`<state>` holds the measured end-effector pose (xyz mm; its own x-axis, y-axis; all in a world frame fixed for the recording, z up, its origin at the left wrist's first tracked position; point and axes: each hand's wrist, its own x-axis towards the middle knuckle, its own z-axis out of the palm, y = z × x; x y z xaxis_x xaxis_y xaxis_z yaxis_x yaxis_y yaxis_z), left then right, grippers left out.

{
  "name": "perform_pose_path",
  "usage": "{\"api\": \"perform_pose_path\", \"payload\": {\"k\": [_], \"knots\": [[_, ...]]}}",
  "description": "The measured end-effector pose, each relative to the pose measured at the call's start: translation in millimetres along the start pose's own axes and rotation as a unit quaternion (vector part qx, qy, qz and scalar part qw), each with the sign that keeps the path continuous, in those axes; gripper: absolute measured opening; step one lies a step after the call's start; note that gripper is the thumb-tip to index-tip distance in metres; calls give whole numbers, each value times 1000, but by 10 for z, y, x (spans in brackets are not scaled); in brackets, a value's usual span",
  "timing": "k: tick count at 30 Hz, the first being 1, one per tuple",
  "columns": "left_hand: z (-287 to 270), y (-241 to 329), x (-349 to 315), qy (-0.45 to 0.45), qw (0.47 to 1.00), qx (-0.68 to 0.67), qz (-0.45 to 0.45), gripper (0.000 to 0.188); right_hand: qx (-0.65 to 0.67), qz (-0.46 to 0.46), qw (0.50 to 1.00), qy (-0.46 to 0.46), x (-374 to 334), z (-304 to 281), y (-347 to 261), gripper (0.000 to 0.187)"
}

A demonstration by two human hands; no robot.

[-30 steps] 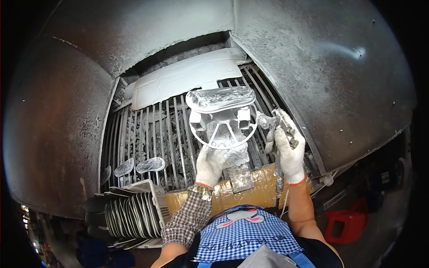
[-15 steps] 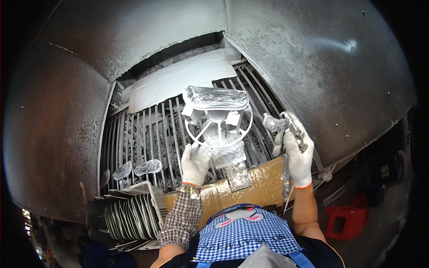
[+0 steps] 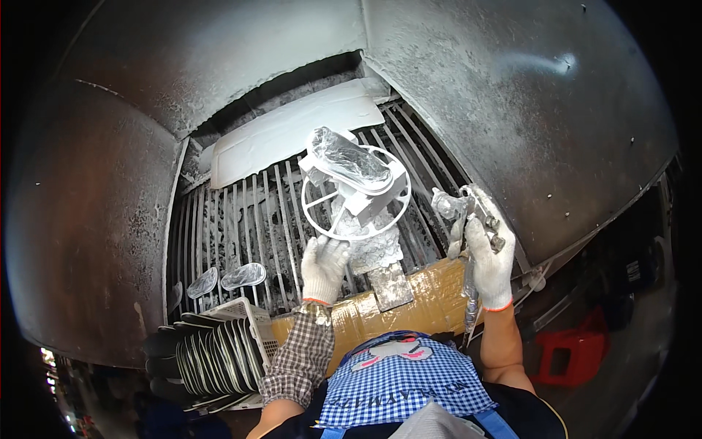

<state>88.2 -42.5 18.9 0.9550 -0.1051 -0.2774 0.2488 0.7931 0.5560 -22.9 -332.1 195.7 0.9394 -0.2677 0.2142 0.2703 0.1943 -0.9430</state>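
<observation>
A white spoked wheel (image 3: 307, 208) stands level as a turntable over a crusted white base (image 3: 376, 252). On its block-like supports lies a sole-shaped piece (image 3: 351, 161), its top covered in crinkled clear film and its edge white. My gloved left hand (image 3: 324, 271) is at the wheel's near rim, fingers extended and touching it, not wrapped round it. To the right of the wheel, my gloved right hand (image 3: 491, 260) grips a spray gun (image 3: 455, 208) caked in grey-white coating, its nozzle end toward the wheel. The right hand's fingers partly hide the gun's body.
Dark metal walls (image 3: 512, 110) enclose a slatted grate (image 3: 256, 212). A white sheet (image 3: 292, 132) lies at the back. Film-covered pieces (image 3: 243, 276) stand at the left, beside a white crate (image 3: 257, 322) of upright dark pieces. Brown tape covers the front ledge (image 3: 358, 314); a red stool (image 3: 574, 351) is at right.
The wheel has turned, so the film-covered piece now lies diagonally, its right end nearer me. My left hand has stayed at the rim; the right hand and spray gun have hardly moved.
</observation>
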Motion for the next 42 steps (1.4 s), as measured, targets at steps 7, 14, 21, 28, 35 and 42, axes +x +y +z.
{"api": "perform_pose_path", "payload": {"k": [7, 14, 21, 28, 35, 42], "knots": [[165, -255, -110, -30, 998, -35, -51, 50, -2, 3, 1000, -24, -15, 52, 32, 54], [145, -150, -106, -28, 999, -28, -22, 62, 29, 31, 997, -64, -15, 21, 68, 54], [58, 42, -115, -46, 999, -19, 1, 66, 46, 55, 993, -90, 21, 70, 100, 56], [44, 113, -64, 24, 998, -19, 53, 61, 55, 51, 990, -121, 160, 231, 345, 56], [-22, -62, -103, 9, 999, -36, 2, 55, 3, -6, 998, -55, 329, 301, 399, 51], [102, -167, -184, -35, 997, -57, -29, 54, 61, -42, 997, 4, 235, 270, 363, 54]]}}
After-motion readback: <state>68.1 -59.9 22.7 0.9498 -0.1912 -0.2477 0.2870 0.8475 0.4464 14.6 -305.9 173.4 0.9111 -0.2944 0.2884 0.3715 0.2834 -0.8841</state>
